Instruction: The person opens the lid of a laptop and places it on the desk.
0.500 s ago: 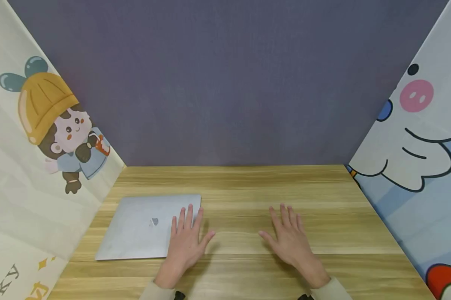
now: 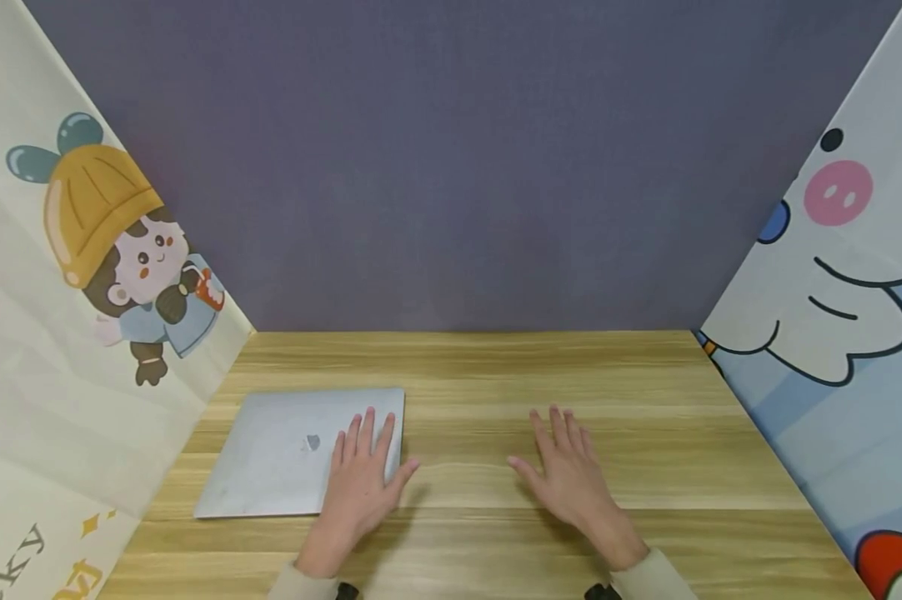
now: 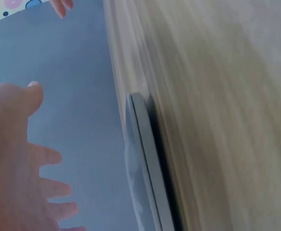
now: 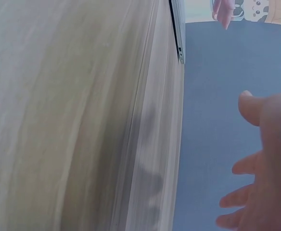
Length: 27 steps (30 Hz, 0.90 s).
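Note:
A closed silver laptop (image 2: 271,454) lies flat on the left half of the wooden table, a dark logo on its lid. Over its right edge hovers my left hand (image 2: 361,487), palm down, fingers straight and spread. The left wrist view shows the laptop's thin side (image 3: 150,163) below that hand, with a gap between them. My right hand (image 2: 571,483) is held above the bare wood right of centre, fingers spread and thumb pointing inward. In the right wrist view its fingers (image 4: 239,197) hold nothing, and the laptop's corner (image 4: 180,53) shows at the top.
The wood-grain table (image 2: 481,542) reaches back to a dark grey-blue panel (image 2: 458,167). White sheets with cartoon prints flank it: a figure in a yellow hat (image 2: 143,250) on the left, a pink-nosed character (image 2: 837,192) on the right.
Both hands have shifted slightly to the left in the head view, the left one further over the laptop. The laptop stays where it lies on the table.

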{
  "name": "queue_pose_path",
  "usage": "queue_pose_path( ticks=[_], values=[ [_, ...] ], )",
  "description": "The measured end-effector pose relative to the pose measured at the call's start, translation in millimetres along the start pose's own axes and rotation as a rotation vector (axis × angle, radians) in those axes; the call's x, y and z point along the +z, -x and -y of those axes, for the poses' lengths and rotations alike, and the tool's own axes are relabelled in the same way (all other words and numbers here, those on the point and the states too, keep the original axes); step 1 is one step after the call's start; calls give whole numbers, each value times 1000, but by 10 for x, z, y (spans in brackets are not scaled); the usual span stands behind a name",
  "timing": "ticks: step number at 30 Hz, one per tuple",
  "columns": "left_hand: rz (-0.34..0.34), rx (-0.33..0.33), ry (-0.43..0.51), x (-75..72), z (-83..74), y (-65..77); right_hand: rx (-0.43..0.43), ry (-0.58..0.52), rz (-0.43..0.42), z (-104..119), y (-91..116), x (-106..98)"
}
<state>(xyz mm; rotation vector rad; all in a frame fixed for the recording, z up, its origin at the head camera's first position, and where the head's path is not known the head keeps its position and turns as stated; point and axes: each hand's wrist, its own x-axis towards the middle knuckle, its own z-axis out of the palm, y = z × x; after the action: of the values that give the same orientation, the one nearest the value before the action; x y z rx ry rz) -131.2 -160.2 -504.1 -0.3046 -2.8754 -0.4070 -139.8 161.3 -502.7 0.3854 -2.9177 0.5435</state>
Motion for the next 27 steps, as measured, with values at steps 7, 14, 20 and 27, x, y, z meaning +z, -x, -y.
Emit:
queue_pose_path(
  ticks=[7, 14, 20, 27],
  values=[
    [-60, 9, 9, -67, 88, 10, -2, -50, -1, 83, -44, 31],
    [-90, -7, 59, -113, 161, 14, 3, -94, 18, 152, -89, 49],
    [-112, -17, 60, -175, 218, 13, 9, -141, 41, 223, -118, 70],
    [-107, -36, 66, -235, 298, 27, -2, -218, 35, 280, -169, 98]
  ],
)
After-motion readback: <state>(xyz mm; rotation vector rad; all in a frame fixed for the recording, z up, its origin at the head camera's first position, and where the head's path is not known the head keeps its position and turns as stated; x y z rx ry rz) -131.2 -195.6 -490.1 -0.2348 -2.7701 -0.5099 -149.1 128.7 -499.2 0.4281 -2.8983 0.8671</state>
